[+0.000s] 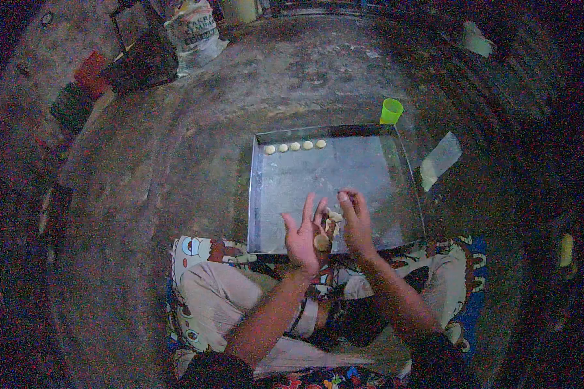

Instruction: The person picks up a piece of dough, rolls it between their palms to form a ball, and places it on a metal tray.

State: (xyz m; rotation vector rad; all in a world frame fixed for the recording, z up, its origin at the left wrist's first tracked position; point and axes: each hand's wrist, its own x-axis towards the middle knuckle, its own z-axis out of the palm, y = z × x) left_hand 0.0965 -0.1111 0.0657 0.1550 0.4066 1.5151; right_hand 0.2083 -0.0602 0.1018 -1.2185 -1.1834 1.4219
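My left hand (303, 233) is spread open, thumb out, over the near middle of the steel tray (405, 175). A round tan dough piece (321, 243) is at its right edge; I cannot tell whether it rests on the hand. Pale, irregular dough bits (333, 214) show between my hands, partly hidden. Just to the right, my right hand (357, 220) has its fingers bent and fingertips together; what they hold, if anything, is unclear. Several small pale dough rounds (295, 146) lie in a row along the tray's far left side.
A green cup (391, 111) stands beyond the tray's back right corner, and a translucent sheet (441, 159) lies to the right. A white sack (194, 42), red object (91, 74) and dark items are farther back left. Under my crossed legs is a patterned mat (191, 249).
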